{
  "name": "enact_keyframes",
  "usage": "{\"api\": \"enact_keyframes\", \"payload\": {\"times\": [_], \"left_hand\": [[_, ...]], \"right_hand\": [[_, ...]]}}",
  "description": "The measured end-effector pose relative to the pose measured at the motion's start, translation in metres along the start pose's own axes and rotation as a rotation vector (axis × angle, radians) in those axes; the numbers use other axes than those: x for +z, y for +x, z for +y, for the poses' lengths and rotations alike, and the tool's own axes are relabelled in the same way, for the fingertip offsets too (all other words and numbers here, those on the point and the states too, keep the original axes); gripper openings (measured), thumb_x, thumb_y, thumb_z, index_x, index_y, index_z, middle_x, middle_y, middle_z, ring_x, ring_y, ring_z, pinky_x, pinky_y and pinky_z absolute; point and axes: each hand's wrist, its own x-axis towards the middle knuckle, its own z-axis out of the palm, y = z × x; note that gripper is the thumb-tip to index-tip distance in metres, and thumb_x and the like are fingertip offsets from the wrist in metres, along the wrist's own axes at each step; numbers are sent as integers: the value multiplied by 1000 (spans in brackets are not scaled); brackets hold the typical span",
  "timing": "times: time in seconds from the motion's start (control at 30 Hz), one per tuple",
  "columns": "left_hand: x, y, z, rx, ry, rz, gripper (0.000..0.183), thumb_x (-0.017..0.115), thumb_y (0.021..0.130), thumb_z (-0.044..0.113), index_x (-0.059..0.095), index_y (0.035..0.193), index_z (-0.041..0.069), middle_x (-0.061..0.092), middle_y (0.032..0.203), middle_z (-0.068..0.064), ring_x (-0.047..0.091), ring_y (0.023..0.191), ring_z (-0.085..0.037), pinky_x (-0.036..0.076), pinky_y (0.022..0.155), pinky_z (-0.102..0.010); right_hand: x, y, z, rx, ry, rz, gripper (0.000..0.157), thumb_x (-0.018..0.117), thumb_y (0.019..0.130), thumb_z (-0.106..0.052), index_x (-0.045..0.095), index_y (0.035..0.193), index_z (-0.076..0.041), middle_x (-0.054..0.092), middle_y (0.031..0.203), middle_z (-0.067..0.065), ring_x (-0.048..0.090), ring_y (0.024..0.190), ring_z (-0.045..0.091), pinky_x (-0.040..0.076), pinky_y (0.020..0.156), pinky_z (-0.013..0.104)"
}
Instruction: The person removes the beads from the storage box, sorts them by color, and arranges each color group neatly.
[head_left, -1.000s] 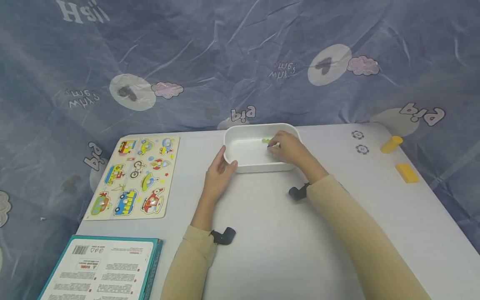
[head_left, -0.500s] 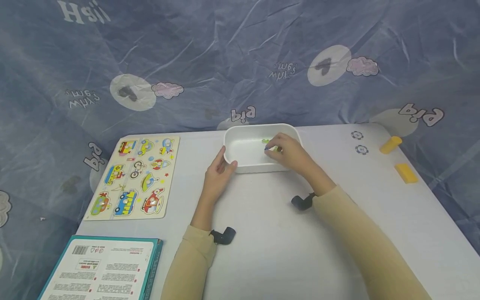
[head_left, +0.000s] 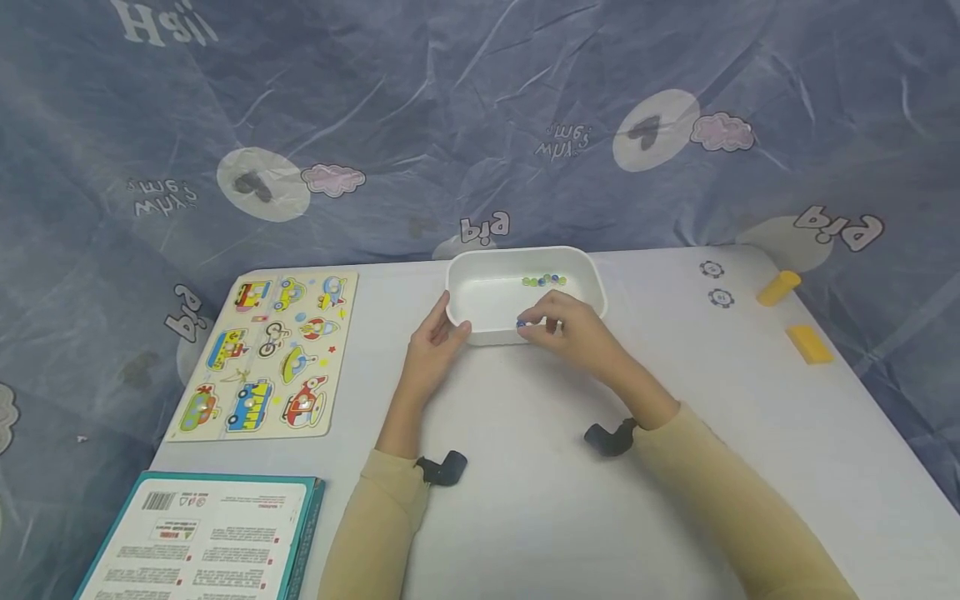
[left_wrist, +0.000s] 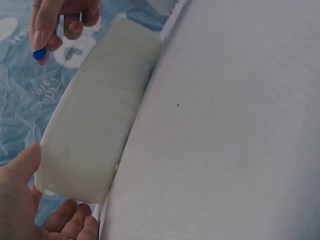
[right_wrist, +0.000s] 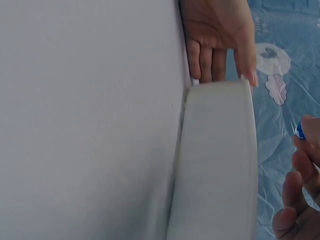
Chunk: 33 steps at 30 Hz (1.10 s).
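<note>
A white rectangular tray (head_left: 480, 312) sits at the table's back edge. My left hand (head_left: 433, 354) holds its near left corner, thumb against the front wall and fingers along the left end. Between thumb and index finger, my right hand (head_left: 573, 333) pinches a small round blue marble (head_left: 521, 323) above the tray's front rim. The left wrist view also shows this blue marble (left_wrist: 39, 53) at the fingertips, and the right wrist view shows white on the marble (right_wrist: 300, 131). Inside the tray, several green and blue marbles (head_left: 543, 281) lie in a row near the back wall.
A wooden vehicle puzzle board (head_left: 270, 354) lies to the left, with a teal-edged box (head_left: 202, 533) in front of it. At the right are a yellow cylinder (head_left: 778, 288), a yellow block (head_left: 810, 344) and two printed chip-like discs (head_left: 722, 298). Patterned cloth (head_left: 420, 125) hangs behind.
My right hand has moved toward me and slightly left with the blue marble, from inside the tray to over its front rim. The row of marbles is now uncovered. The left hand stays put.
</note>
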Motion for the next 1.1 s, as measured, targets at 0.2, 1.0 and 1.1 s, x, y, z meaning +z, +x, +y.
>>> {"api": "enact_keyframes", "payload": {"times": [0.2,1.0,1.1], "left_hand": [[-4,1,-1,5,-7,-15,64,65,86,47,33,141,43,36,151,6,39,137,-10,37,110,-24],[-4,0,-2,13,-42,-54,64,64,87,46,32,143,41,36,152,5,40,136,-10,39,108,-21],[-4,1,-2,8,-39,-53,65,64,86,49,33,142,42,36,151,7,40,136,-9,39,107,-19]], "right_hand": [[14,-9,-3,54,105,-88,18,72,84,-29,73,100,-20,49,63,-4,46,60,11,43,54,22],[70,-6,6,188,137,-341,20,74,82,-29,73,101,-22,40,49,-4,36,48,8,39,50,21],[73,-5,5,182,100,-349,20,74,82,-30,73,100,-22,42,48,-4,37,46,8,37,49,21]]}}
